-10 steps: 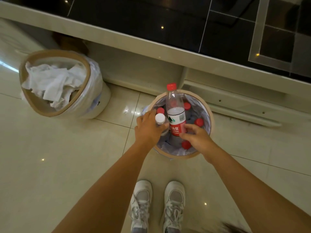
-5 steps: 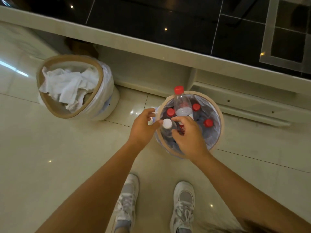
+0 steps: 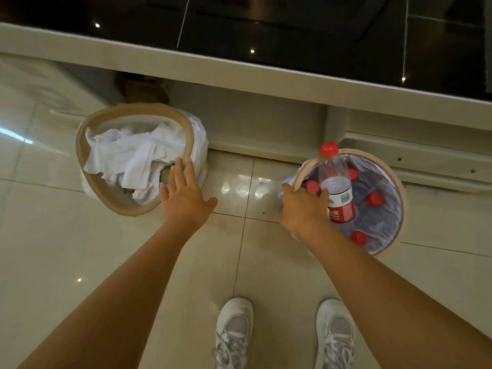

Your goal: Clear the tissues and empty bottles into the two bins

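Observation:
Two tan-rimmed bins with plastic liners stand on the tiled floor. The left bin (image 3: 138, 110) is piled with crumpled white tissues (image 3: 127, 155). My left hand (image 3: 183, 198) is open with straight fingers, its fingertips at that bin's near right rim. The right bin (image 3: 378, 162) holds several red-capped bottles (image 3: 374, 199). One clear bottle with a red label (image 3: 336, 190) stands upright and sticks out above the rim. My right hand (image 3: 303, 209) grips the right bin's left rim, fingers curled inside beside the upright bottle.
A low cabinet with a glossy black top and a cream edge (image 3: 266, 73) runs behind both bins. A brown object (image 3: 141, 86) sits under it behind the left bin. My white shoes (image 3: 234, 331) stand on the pale tiles between the bins.
My left hand let go of the white-capped bottle and moved left to the tissue bin. My right hand shifted from the upright bottle to the bottle bin's left rim.

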`<move>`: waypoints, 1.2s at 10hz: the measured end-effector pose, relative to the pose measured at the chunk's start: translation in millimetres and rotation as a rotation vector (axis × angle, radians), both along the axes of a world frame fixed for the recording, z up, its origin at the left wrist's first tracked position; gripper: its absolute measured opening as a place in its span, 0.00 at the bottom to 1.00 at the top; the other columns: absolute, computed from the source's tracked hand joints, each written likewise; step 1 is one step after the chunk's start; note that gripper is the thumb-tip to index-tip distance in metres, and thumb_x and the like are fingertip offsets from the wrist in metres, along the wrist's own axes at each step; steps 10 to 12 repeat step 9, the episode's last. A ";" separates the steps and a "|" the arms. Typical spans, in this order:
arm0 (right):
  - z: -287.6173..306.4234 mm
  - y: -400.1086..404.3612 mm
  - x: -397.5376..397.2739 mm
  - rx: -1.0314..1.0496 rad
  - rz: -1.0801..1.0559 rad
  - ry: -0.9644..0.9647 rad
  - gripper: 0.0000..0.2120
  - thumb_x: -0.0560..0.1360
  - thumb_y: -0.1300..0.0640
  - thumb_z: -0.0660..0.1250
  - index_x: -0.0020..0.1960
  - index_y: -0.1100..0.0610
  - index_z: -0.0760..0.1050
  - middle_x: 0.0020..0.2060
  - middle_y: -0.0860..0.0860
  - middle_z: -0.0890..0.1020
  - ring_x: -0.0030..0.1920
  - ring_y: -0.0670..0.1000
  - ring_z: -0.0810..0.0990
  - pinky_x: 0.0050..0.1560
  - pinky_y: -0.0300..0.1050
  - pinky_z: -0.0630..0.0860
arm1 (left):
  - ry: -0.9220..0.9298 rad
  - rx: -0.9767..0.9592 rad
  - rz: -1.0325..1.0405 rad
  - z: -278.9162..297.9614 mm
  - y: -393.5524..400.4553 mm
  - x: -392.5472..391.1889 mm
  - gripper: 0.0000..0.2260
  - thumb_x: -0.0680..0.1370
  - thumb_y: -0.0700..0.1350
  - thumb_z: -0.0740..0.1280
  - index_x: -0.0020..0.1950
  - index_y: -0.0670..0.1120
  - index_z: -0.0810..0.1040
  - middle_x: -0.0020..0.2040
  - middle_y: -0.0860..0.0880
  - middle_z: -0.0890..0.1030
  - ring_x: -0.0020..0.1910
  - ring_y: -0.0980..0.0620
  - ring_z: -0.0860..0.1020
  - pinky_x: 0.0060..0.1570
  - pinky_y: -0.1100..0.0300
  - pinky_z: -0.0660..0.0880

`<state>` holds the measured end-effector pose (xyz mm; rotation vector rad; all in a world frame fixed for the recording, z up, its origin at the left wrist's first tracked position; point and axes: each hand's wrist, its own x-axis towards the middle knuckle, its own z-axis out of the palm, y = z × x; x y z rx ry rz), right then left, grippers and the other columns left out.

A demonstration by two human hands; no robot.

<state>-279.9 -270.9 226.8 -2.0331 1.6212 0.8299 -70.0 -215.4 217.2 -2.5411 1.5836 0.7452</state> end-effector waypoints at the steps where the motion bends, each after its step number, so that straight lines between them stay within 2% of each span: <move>1: -1.4 2.2 5.2 -0.058 0.014 -0.022 0.28 0.73 0.50 0.64 0.71 0.53 0.60 0.60 0.59 0.75 0.61 0.61 0.72 0.68 0.61 0.58 | 0.062 -0.027 0.071 5.1 -9.3 5.5 0.44 0.73 0.56 0.69 0.77 0.45 0.44 0.77 0.42 0.52 0.75 0.41 0.52 0.71 0.43 0.57; 2: -1.5 8.1 10.1 -0.104 0.061 -0.093 0.30 0.73 0.49 0.65 0.71 0.53 0.58 0.58 0.59 0.76 0.59 0.61 0.74 0.66 0.60 0.61 | 0.206 -0.025 0.171 9.9 -13.4 1.5 0.40 0.74 0.53 0.69 0.77 0.45 0.49 0.74 0.42 0.57 0.73 0.41 0.57 0.69 0.44 0.61; 3: 1.3 15.1 21.2 -0.082 0.057 -0.168 0.33 0.73 0.51 0.65 0.73 0.52 0.55 0.59 0.59 0.75 0.60 0.61 0.72 0.65 0.59 0.63 | 0.316 -0.008 0.109 8.1 -8.1 -14.7 0.35 0.74 0.50 0.68 0.76 0.46 0.55 0.71 0.43 0.61 0.69 0.42 0.62 0.65 0.45 0.66; 4: 1.4 19.4 29.2 -0.115 -0.006 -0.264 0.32 0.73 0.54 0.66 0.72 0.52 0.55 0.59 0.57 0.75 0.60 0.60 0.72 0.61 0.59 0.67 | 0.337 -0.009 0.049 2.6 -2.3 -35.2 0.30 0.74 0.46 0.66 0.74 0.47 0.59 0.69 0.44 0.64 0.66 0.43 0.65 0.64 0.47 0.68; 5: -0.5 21.1 32.6 -0.141 -0.071 -0.358 0.34 0.72 0.55 0.67 0.73 0.52 0.55 0.58 0.55 0.76 0.60 0.59 0.73 0.59 0.58 0.69 | 0.434 -0.007 0.049 0.0 0.1 -55.4 0.26 0.76 0.46 0.63 0.73 0.48 0.62 0.68 0.43 0.67 0.66 0.42 0.66 0.63 0.46 0.68; 6: 2.4 20.6 29.1 -0.111 -0.106 -0.375 0.37 0.70 0.56 0.67 0.74 0.52 0.52 0.57 0.53 0.78 0.58 0.57 0.75 0.60 0.59 0.68 | 0.493 0.019 -0.010 1.2 4.8 -71.8 0.26 0.77 0.44 0.61 0.75 0.47 0.60 0.69 0.44 0.65 0.68 0.44 0.65 0.65 0.48 0.66; 7: 8.2 23.5 19.1 -0.127 -0.070 -0.375 0.34 0.69 0.57 0.68 0.71 0.53 0.57 0.53 0.52 0.78 0.55 0.56 0.76 0.58 0.58 0.69 | 0.485 -0.008 -0.056 5.3 8.8 -80.0 0.26 0.77 0.43 0.62 0.75 0.46 0.60 0.69 0.45 0.66 0.67 0.46 0.65 0.64 0.53 0.65; 8: 25.6 25.8 13.0 -0.124 -0.088 -0.392 0.22 0.69 0.56 0.66 0.62 0.53 0.66 0.50 0.51 0.78 0.56 0.55 0.74 0.63 0.63 0.64 | 0.505 -0.022 -0.024 10.2 10.0 -81.1 0.23 0.77 0.43 0.63 0.72 0.46 0.65 0.67 0.47 0.69 0.65 0.47 0.67 0.59 0.58 0.64; 9: 42.5 28.1 5.5 -0.196 -0.069 -0.405 0.17 0.71 0.54 0.65 0.59 0.52 0.69 0.53 0.50 0.77 0.57 0.55 0.74 0.63 0.62 0.64 | 0.503 -0.096 -0.011 18.4 15.0 -83.6 0.18 0.75 0.42 0.64 0.66 0.47 0.72 0.60 0.47 0.73 0.61 0.47 0.71 0.57 0.57 0.68; 12: 42.5 28.1 5.5 -0.196 -0.069 -0.405 0.17 0.71 0.54 0.65 0.59 0.52 0.69 0.53 0.50 0.77 0.57 0.55 0.74 0.63 0.62 0.64 | 0.503 -0.096 -0.011 18.4 15.0 -83.6 0.18 0.75 0.42 0.64 0.66 0.47 0.72 0.60 0.47 0.73 0.61 0.47 0.71 0.57 0.57 0.68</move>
